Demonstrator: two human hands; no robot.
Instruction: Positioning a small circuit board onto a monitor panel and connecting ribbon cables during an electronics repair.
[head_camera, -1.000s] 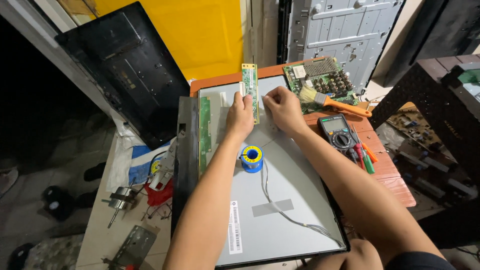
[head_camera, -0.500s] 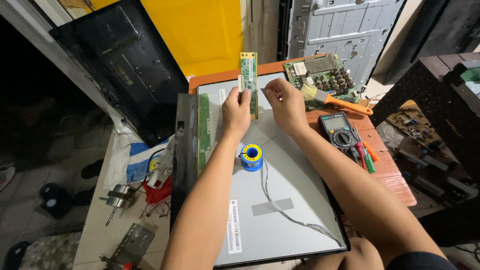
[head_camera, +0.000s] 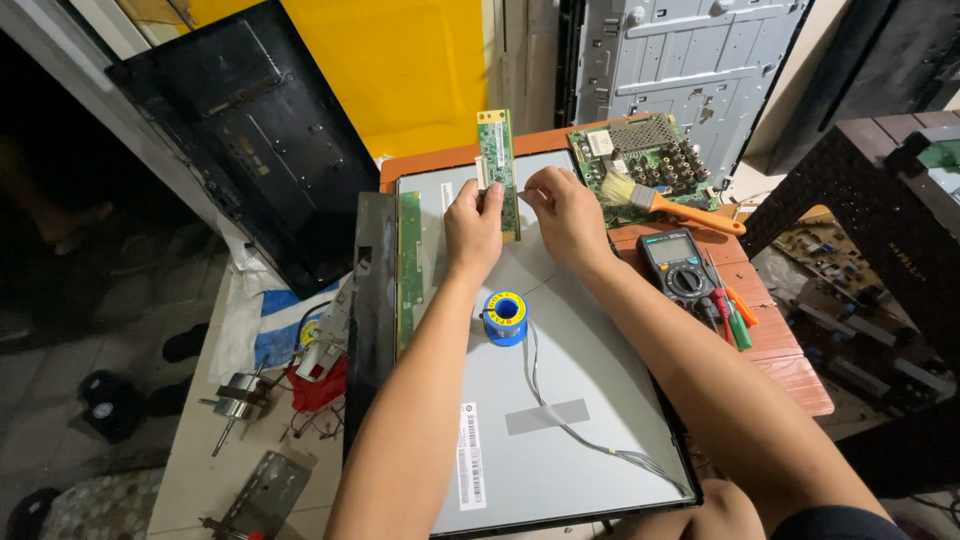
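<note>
Head view: both hands pinch the narrow green circuit strip over the grey panel back, left hand steadying its edge, right hand gripping beside it, blue solder spool nearby.

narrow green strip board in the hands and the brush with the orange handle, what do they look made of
Strip board: likely fibreglass circuit laminate, matte green with gold-coloured contacts at the top end. Brush: glossy orange handle, probably plastic or painted wood; pale bristles, fibre unclear.

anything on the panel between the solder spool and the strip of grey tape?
Only a thin grey cable, running from beside the solder spool down past the grey tape across the panel. Head view.
</note>
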